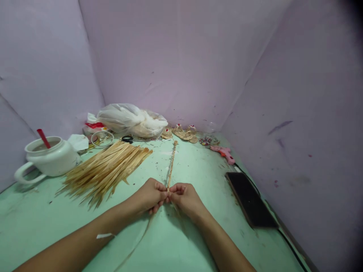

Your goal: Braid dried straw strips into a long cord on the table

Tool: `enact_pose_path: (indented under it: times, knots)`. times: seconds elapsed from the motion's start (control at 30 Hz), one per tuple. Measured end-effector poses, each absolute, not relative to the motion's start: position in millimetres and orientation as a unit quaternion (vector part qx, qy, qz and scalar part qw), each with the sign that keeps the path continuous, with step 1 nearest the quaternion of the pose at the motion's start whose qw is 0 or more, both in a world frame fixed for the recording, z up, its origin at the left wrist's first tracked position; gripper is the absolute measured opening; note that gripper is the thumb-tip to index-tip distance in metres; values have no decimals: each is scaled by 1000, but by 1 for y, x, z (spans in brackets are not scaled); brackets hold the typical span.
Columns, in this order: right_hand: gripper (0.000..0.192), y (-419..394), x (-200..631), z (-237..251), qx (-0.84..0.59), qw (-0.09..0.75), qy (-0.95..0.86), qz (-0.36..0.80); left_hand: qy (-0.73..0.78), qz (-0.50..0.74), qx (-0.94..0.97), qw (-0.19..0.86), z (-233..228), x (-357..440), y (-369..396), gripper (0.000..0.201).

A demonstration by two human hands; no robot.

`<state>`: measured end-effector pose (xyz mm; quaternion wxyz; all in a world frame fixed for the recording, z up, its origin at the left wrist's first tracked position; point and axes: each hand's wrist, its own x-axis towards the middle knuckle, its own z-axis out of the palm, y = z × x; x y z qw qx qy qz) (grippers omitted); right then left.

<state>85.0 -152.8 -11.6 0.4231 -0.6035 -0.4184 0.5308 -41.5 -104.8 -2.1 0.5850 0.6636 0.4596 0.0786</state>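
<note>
A thin braided straw cord (pixel 171 162) lies on the green table (pixel 198 241), running straight away from me toward the back wall. My left hand (pixel 150 196) and my right hand (pixel 184 196) meet at its near end, both pinching the braid between fingers and thumbs. Loose straw strands (pixel 136 241) trail from under my hands toward me. A fanned bundle of flat straw strips (pixel 106 168) lies just left of the cord.
A white pot (pixel 49 158) with a red handle stands at the left. At the back are a plastic bag (pixel 132 120), scissors (pixel 127 139), small woven straw sandals (pixel 184 133) and a bead dish (pixel 208 141). A pink glue gun (pixel 225 153) and dark phone (pixel 251 204) lie at right.
</note>
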Motion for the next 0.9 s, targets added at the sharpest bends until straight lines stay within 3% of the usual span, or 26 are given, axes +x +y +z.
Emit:
enact_pose_path:
  times: [0.17, 0.3, 0.6, 0.7, 0.8, 0.9]
  knots:
    - [16, -165, 82, -9, -702, 293, -615, 207, 474, 116, 818, 305, -3, -39, -105, 15]
    - [19, -176, 74, -2, -724, 208, -654, 69, 480, 111, 816, 303, 0, -37, -108, 16]
    - [22, -190, 58, -7, -677, 138, -722, 33, 454, 168, 670, 563, -18, -40, -109, 14]
    - [24, -193, 56, -6, -652, 133, -746, 27, 430, 176, 662, 588, -13, -42, -109, 12]
    - [14, -191, 65, 2, -629, 188, -749, 93, 421, 172, 671, 586, -8, -44, -107, 8]
    - [24, -182, 82, 10, -661, 351, -633, 197, 404, 160, 667, 605, -5, -46, -105, 10]
